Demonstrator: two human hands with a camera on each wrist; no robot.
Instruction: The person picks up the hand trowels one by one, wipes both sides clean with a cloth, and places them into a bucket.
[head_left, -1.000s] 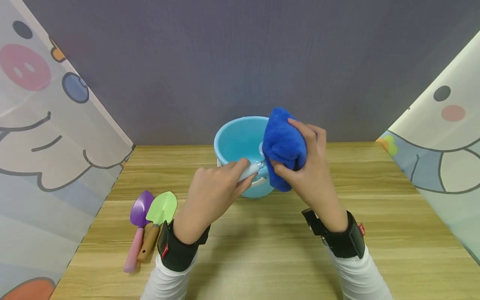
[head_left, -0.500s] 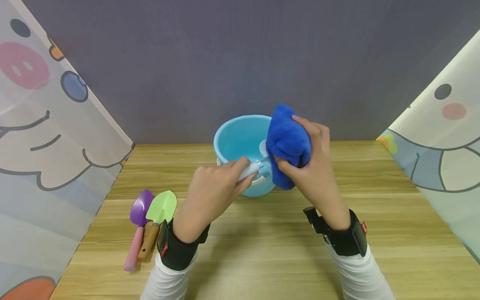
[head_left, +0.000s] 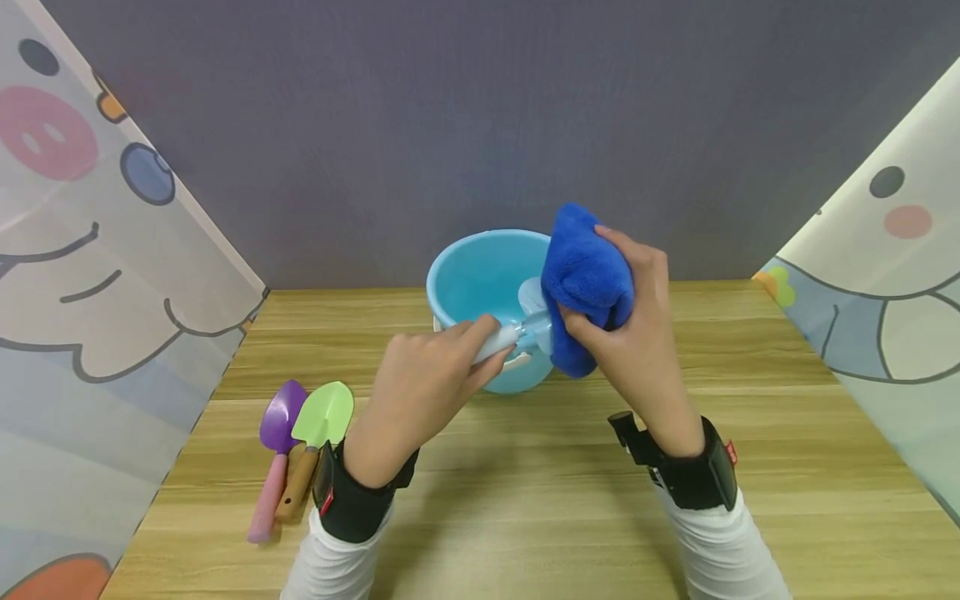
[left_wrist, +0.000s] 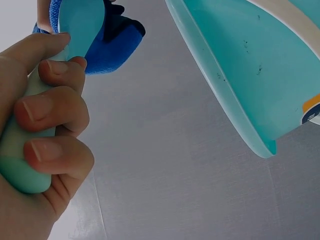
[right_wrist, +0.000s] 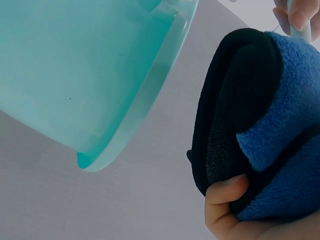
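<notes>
My left hand (head_left: 435, 375) grips a light blue toy shovel (head_left: 534, 321) by its pale handle, in front of the light blue bucket (head_left: 480, 258). In the left wrist view, its fingers curl round the handle (left_wrist: 30, 135). A folded blue plush cloth (head_left: 588, 271) is held in my right hand (head_left: 637, 333), thumb on the near side and fingers over the far side. The cloth covers the right part of the shovel's blade. Dark trim and a dark underside of the cloth show in the right wrist view, where the thumb or finger (right_wrist: 225, 197) presses its edge.
On the wooden table (head_left: 480, 517) at the left lie a purple trowel (head_left: 281, 421) with a pink handle and a green trowel (head_left: 326, 412) with a brown handle, side by side near my left wrist. A grey panel (head_left: 480, 125) stands behind the bucket.
My right hand and the cloth have slid to the right and slightly up along the shovel's blade, baring more of it. The left hand has barely moved.
</notes>
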